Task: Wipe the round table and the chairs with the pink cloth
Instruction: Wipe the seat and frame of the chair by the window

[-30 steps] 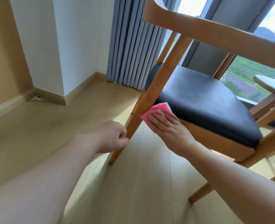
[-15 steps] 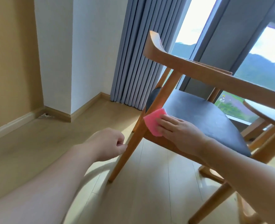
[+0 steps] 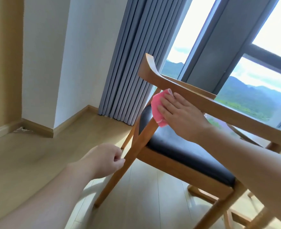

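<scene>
A wooden chair [image 3: 202, 103] with a black padded seat [image 3: 186, 151] stands tilted in view before the window. My right hand [image 3: 182, 116] presses the pink cloth [image 3: 157, 106] with flat fingers against the chair's rear post, just under the curved backrest. My left hand [image 3: 105, 159] is curled into a loose fist beside the same post lower down, its thumb about touching the wood, with nothing held. A bit of the round table [image 3: 252, 138] shows behind the backrest at the right.
Grey pleated curtains [image 3: 133, 63] hang behind the chair, beside a tall window [image 3: 260, 90]. A white wall corner [image 3: 45, 63] with a wooden baseboard juts out at the left. Light wood floor [image 3: 37, 154] spreads to the left and below the chair.
My right hand slid the pink cloth up the rear post from seat level to just under the backrest. The view tilted upward. My left hand stayed by the lower post.
</scene>
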Demonstrator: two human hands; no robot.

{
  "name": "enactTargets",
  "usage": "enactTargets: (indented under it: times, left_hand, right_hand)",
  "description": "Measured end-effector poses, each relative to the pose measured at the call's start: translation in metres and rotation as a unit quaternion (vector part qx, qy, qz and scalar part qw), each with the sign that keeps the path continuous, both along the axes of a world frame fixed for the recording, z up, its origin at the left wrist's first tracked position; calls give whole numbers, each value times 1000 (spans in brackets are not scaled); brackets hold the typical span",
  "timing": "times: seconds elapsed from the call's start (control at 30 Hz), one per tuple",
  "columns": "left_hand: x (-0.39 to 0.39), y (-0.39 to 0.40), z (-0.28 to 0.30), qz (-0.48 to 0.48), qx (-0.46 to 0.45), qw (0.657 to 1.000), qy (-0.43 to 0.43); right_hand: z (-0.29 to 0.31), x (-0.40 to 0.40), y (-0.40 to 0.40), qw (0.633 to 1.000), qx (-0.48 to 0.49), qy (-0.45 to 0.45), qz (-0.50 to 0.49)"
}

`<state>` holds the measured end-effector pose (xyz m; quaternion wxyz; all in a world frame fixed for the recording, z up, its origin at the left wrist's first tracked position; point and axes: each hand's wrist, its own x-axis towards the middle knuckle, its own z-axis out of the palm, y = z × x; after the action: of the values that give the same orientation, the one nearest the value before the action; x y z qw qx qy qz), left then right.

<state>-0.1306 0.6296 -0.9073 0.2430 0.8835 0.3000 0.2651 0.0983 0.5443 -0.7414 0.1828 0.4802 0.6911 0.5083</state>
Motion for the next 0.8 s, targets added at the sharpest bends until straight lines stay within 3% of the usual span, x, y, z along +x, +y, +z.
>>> enactTargets:
  times: [0.27,0.43,0.53,0.67,0.8]
  left_hand:
    - [-5,0,3,5,12,1000,15]
    - [-11,-2,-4,13,-7,999,40]
    - [-14,-2,-9,10,-12,998,62]
    - [-17,0,-13,8,-18,998,63]
    - [-24,1,-22,12,-33,998,57]
  right_hand:
    - [-18,-4,19,999,-4,-5,-42]
    - [-61,-19,20,998,-41,-5,-42]
    - [-96,-35,23,991,-63,80,-88]
    - [-136,-43,28,981,-96,-83,-144]
    - [-160,-49,32,977,-98,-101,-158]
